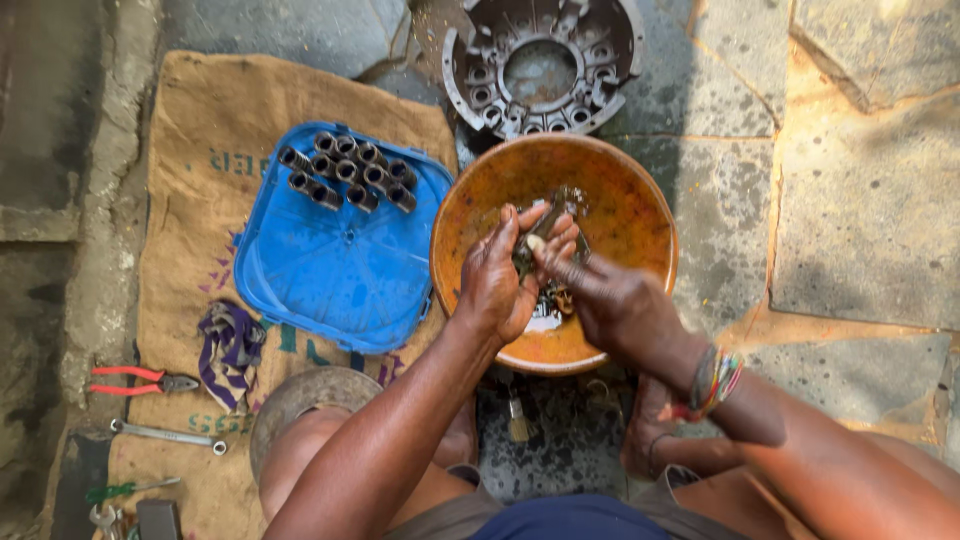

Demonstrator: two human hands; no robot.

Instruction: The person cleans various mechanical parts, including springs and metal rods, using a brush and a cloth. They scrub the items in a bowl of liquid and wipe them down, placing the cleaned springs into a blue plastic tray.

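Washing seems to be what you are doing over the bowl (640,190): your left hand (495,280) and right hand (600,290) are meeting above its middle, both working a small dark metal part (530,250). Your left grip is closing around the part from the side, fingers curled and thumb up; your right grip is pinching it with the fingertips, so neither grip is open. The part is sitting between your hands, above the bowl's floor, where more small pieces (557,298) are lying in what looks like liquid. Judging by how things are lying, a good share is done: a dozen or so dark sleeves (345,170) are standing in neat rows on the blue lid (340,270) to your left, looking already set aside. The pieces in the bowl are looking like what is left, though how many there are is hard to tell, since your hands are covering them. The part's shape is hidden in your fingers. A round metal housing (540,60) is lying beyond the bowl, its top cut off by the edge. On the sack (200,150), a rag (230,350), red pliers (135,380) and a spanner (165,435) are lying idle; further tools at the bottom left corner are cut off and too dim to name. A brush (517,420) is showing faintly between your knees.
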